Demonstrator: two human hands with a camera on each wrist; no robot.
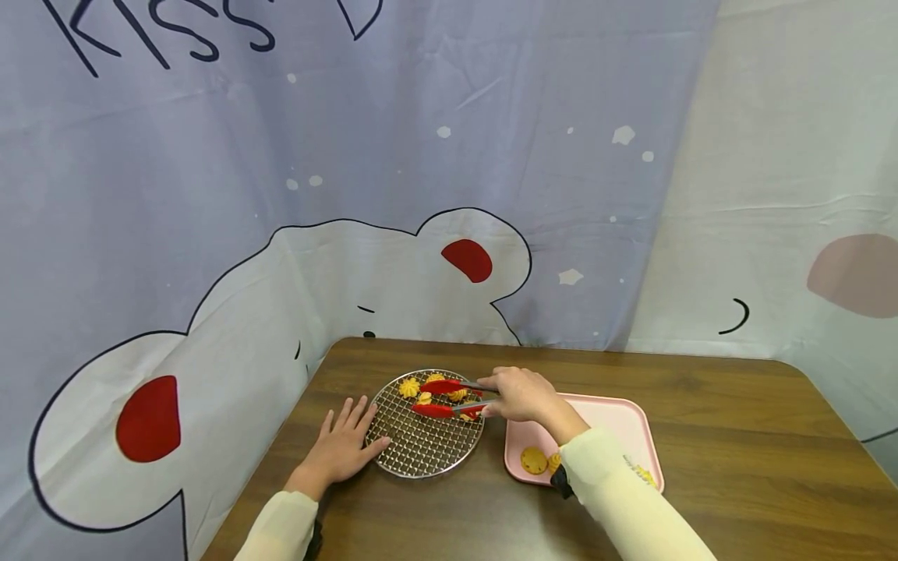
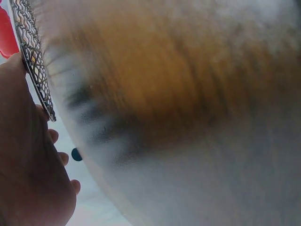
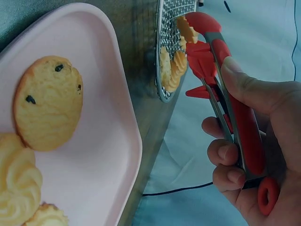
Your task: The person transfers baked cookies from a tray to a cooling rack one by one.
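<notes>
My right hand [image 1: 522,393] grips a pair of red-and-silver tongs [image 3: 242,122] by the handles. The tongs' red tips stand apart above the far part of a round wire rack [image 1: 421,444]. A small piece of cookie [image 1: 424,398] shows between the tips; whether they touch it cannot be told. Several other yellow cookies, among them a flower-shaped cookie [image 1: 409,387], lie around it on the rack. My left hand [image 1: 340,448] lies with fingers spread at the rack's left rim, its thumb over the edge. The left wrist view shows only part of that hand beside the mesh [image 2: 35,56].
Right of the rack is a pink tray [image 1: 617,417], partly under my right forearm. It bears a round cookie with dark bits [image 3: 49,103], a swirled cookie [image 3: 16,181] and others. Both stand on a brown wooden table [image 1: 737,452], with a printed curtain [image 1: 393,148] behind.
</notes>
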